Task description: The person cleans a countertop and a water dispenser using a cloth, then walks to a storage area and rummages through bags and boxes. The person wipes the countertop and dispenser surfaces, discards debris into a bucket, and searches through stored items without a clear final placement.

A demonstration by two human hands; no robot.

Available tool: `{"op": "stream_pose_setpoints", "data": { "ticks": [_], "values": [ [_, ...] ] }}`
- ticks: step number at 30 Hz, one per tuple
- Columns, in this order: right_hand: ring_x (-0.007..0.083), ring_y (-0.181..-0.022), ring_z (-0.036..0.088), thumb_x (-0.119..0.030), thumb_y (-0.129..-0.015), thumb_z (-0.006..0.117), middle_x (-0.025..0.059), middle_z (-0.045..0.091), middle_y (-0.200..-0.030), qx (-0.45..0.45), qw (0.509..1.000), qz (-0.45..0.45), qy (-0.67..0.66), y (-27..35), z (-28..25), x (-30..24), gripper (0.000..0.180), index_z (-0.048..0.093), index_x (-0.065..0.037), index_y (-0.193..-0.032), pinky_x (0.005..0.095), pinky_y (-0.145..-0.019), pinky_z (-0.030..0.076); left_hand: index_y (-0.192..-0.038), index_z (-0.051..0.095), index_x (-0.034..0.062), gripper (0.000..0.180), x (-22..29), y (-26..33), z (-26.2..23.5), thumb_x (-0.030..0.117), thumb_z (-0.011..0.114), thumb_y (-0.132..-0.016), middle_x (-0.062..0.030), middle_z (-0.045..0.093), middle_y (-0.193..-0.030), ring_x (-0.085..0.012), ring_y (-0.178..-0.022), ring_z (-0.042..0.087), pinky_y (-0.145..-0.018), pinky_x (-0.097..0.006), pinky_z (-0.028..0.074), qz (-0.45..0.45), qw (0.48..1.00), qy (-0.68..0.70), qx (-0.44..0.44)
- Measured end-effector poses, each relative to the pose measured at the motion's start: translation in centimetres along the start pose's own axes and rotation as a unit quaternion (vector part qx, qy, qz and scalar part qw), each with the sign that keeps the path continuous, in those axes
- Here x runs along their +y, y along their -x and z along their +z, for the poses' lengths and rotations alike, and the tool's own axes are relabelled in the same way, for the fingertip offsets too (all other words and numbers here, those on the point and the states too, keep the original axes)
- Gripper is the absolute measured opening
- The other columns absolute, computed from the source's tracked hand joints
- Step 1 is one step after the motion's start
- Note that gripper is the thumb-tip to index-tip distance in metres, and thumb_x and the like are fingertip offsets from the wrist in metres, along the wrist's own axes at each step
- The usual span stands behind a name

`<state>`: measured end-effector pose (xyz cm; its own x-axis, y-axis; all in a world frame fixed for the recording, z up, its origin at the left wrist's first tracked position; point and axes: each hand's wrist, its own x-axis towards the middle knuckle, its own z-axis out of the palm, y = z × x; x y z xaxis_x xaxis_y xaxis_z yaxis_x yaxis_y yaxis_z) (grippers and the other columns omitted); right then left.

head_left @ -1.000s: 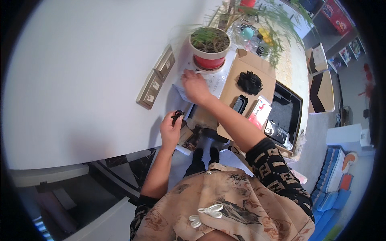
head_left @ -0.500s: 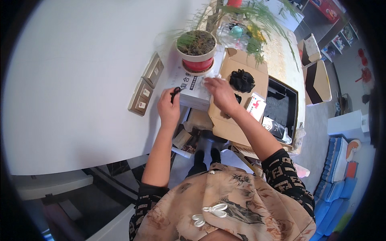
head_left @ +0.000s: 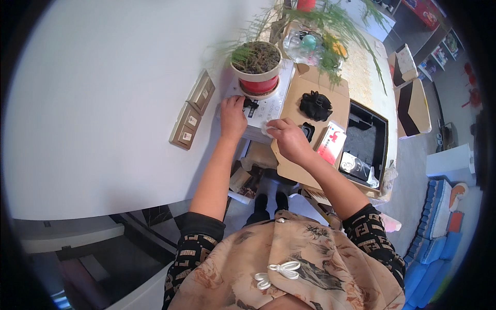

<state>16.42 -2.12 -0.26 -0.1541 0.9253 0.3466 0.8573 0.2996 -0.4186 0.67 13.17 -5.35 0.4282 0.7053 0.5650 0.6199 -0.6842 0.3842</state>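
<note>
My left hand (head_left: pixel 234 118) is at the left edge of a white printed box (head_left: pixel 274 103), its fingers closed on a small black thing (head_left: pixel 250 105) whose kind I cannot make out. The black thing is against the box top, just below a red-and-white flowerpot (head_left: pixel 258 82) with a feathery green plant. My right hand (head_left: pixel 293 140) pinches a crumpled white wad (head_left: pixel 268 127), like tissue, at the box's near right corner. To the right, on an open cardboard flap (head_left: pixel 295 106), lie a black ruffled hair scrunchie (head_left: pixel 315 106) and a small black case-like item (head_left: pixel 308 131).
A red-and-white small carton (head_left: pixel 331 142) lies beside a black-lined open box (head_left: pixel 364 134) holding a packet (head_left: pixel 354 164). Wall switches (head_left: pixel 192 109) are at the left. Clear plastic packaging (head_left: pixel 301 46) sits behind the pot. Chairs (head_left: pixel 412 108) stand at the right.
My left hand has moved away from me and to the right, bringing the black thing down by the pot. My right hand has drawn nearer to me with the white wad.
</note>
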Motion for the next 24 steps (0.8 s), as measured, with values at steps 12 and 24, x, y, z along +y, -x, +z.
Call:
{"op": "stream_pose_setpoints", "data": {
  "ticks": [12,24],
  "values": [
    [0.0354,-0.096,0.061,0.005,-0.078,0.057,0.0143,0.064,-0.111,0.228,0.947,-0.060,-0.220,-10.9,-1.6,-6.5,0.033,0.068,-0.005,-0.107,0.0400,-0.083,0.050,-0.121,0.047,-0.0022,0.047,1.4,2.8,-1.7,-0.003,0.060,-0.075,-0.0225,0.048,-0.122,-0.0425,-0.114,0.045,-0.098,-0.052,0.036,-0.056,0.995,0.018,0.085],
    [0.0389,-0.100,0.059,0.008,-0.075,0.053,0.0181,0.059,-0.111,0.242,0.938,-0.026,-0.248,-14.7,2.0,-8.8,0.033,0.066,-0.002,-0.104,0.0422,-0.083,0.050,-0.115,0.056,0.0037,0.034,0.7,10.6,-4.9,0.006,0.058,-0.082,-0.0166,0.055,-0.120,-0.0367,-0.114,0.050,-0.099,-0.046,0.039,-0.084,0.990,0.065,0.093]
  ]
}}
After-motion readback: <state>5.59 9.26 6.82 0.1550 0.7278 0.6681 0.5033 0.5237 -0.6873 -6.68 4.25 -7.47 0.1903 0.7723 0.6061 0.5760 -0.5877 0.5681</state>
